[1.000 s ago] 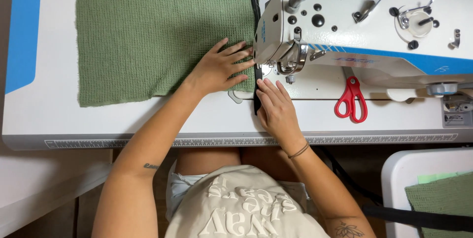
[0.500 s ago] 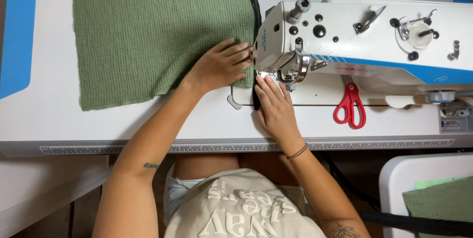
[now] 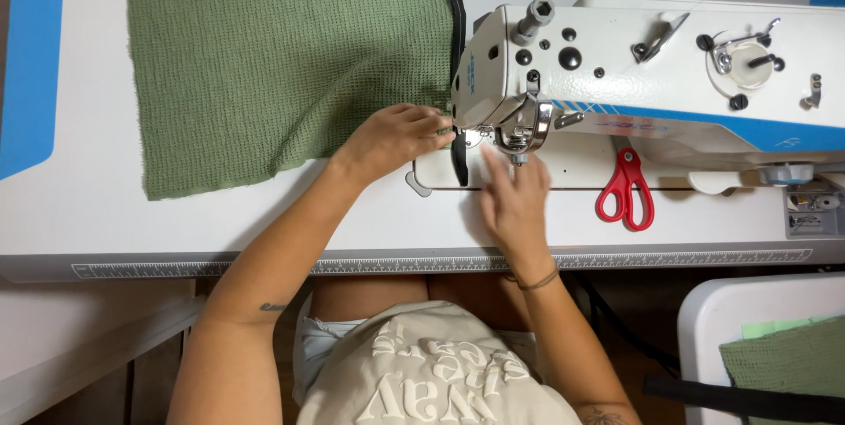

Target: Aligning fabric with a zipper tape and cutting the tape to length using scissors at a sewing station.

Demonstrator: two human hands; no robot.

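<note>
Left hand (image 3: 396, 136) lies flat, fingers spread, pressing the green waffle-knit fabric (image 3: 282, 64) on the white table (image 3: 220, 223) beside the sewing machine (image 3: 634, 73). Right hand (image 3: 515, 201) hovers open under the needle head, grasping nothing; red scissors (image 3: 625, 189) lie nearby

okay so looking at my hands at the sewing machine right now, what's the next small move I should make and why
Probably bring your right hand back onto the black strip just in front of the presser foot. Your left hand lies flat on the green fabric's edge beside the needle area, but the right one looks blurred and off the strip, so that edge has nothing guiding it.
</note>
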